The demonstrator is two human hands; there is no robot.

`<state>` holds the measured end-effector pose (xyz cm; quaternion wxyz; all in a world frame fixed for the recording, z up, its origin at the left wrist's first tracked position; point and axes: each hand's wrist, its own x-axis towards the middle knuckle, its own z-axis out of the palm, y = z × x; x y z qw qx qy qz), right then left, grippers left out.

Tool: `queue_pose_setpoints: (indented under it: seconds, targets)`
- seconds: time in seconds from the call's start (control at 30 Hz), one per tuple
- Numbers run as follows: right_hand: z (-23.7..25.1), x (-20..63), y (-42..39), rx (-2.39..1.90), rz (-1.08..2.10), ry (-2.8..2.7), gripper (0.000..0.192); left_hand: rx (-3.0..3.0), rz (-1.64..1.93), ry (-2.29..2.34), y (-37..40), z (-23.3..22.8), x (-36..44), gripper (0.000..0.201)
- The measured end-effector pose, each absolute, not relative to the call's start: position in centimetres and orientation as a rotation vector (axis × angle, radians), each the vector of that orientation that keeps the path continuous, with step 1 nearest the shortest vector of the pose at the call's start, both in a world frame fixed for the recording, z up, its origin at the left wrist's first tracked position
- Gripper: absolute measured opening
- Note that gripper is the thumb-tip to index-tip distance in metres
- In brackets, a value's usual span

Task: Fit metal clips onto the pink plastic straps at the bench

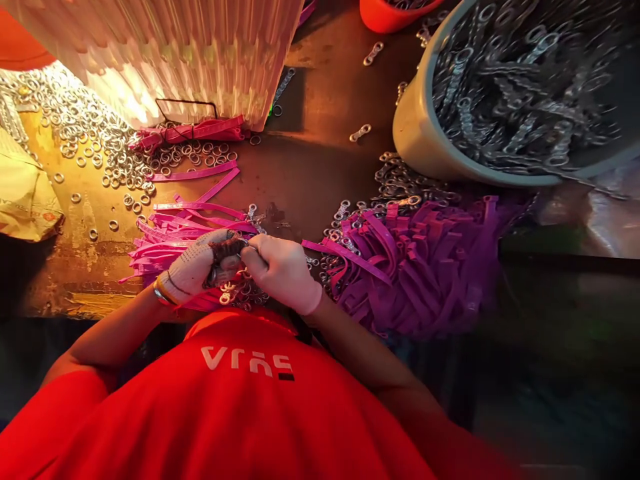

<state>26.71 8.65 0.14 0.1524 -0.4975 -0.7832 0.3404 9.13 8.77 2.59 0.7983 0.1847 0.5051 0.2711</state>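
Note:
My left hand [205,263], in a dotted work glove with dark-stained fingers, is closed in front of my chest. Its fingertips meet those of my right hand [287,270], which wears a pale glove and pinches at the same spot. What lies between the fingers is too small and covered to name; a glint of metal shows there. Pink straps [165,230] spread under and behind my left hand. Small metal clasps [240,292] lie just below both hands. Right of my right hand is a heap of purple straps [415,267] with metal fittings on some ends.
A large pale bucket [415,127] of twisted metal pieces stands at the back right, beside a red container [383,20]. Loose metal rings [115,133] cover the left of the table, near a ribbed translucent panel [200,53], a tied strap bundle [200,132] and a yellow bag [27,193].

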Motion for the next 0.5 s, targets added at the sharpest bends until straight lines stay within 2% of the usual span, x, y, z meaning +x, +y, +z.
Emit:
queue_pose_setpoints:
  seconds: [0.1,0.23,0.3,0.4,0.5]
  targets:
    - [0.0,25.4,7.8,-1.647,0.812,-2.218,0.036,0.357,0.641,1.122,9.0,2.3,10.0,0.032]
    - [-1.7,24.8,8.2,-1.793,0.926,-1.926,0.038,0.57,0.62,1.177,11.9,0.1,9.8,0.027]
    - [-2.7,25.2,8.9,-1.811,0.983,-1.778,0.041,0.917,0.486,1.255,15.1,-2.3,9.1,0.02]
    - [-3.8,26.1,9.5,-1.777,0.995,-1.67,0.041,1.556,0.463,1.674,21.2,-6.9,8.2,0.009]
    - [-4.1,26.8,9.4,-1.735,1.066,-1.66,0.039,1.634,0.459,1.744,25.6,-10.5,8.4,0.022]
